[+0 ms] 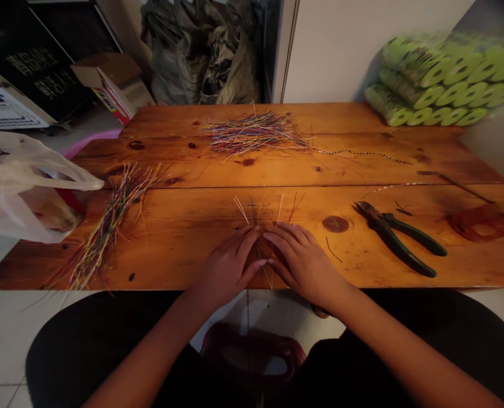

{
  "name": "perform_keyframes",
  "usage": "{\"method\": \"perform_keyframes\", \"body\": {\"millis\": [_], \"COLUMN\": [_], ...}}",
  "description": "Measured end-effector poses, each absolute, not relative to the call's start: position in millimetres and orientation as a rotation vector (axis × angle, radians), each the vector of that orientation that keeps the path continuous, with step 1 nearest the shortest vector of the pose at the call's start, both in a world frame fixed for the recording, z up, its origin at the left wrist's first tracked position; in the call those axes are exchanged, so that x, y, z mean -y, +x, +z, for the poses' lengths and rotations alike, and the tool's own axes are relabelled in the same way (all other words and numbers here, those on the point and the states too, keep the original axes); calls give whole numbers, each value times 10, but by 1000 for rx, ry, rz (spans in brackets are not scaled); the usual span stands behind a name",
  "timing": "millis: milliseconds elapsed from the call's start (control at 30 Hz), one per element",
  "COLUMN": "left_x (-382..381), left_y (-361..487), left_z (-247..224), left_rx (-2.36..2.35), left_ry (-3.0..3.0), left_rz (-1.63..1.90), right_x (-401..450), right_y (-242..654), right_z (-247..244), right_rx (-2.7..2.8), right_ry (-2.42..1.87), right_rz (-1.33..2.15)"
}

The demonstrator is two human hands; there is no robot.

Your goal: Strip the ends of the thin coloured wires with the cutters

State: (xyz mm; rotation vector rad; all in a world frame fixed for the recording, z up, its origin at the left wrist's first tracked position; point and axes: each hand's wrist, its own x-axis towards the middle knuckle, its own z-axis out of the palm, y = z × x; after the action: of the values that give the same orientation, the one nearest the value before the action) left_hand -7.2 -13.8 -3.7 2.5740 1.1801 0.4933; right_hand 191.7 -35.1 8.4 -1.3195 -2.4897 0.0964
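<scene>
Several thin coloured wires [280,208] fan out beyond my fingertips near the table's front edge, in white, red, yellow and dark tones. My left hand [229,263] is closed on their left part, thumb and fingers bent toward the middle. On the right part, my right hand [305,263] is closed too, its fingertips almost touching those of the left. A few wire ends show below, between the thumbs. One loose bundle of wires [111,226] lies at the left, and another pile [252,133] lies toward the back.
Pliers [394,235] with dark handles lie right of my hands, near an orange-red object [483,221]. A white plastic bag [26,190] stands at the left edge of the wooden table [209,209]. Green-wrapped rolls [443,82] are stacked at the back right.
</scene>
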Motion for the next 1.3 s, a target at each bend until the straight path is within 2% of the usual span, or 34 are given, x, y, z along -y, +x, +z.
{"method": "perform_keyframes", "body": {"millis": [1067, 1300], "left_x": [145, 139], "left_y": [-57, -60], "left_z": [-11, -9], "left_rx": [-1150, -1123], "left_ry": [2628, 2621], "left_rz": [475, 469], "right_x": [260, 247], "right_y": [1911, 1925], "right_z": [49, 56], "right_rx": [2446, 2528], "right_ry": [-1526, -1434], "right_rz": [89, 86]}}
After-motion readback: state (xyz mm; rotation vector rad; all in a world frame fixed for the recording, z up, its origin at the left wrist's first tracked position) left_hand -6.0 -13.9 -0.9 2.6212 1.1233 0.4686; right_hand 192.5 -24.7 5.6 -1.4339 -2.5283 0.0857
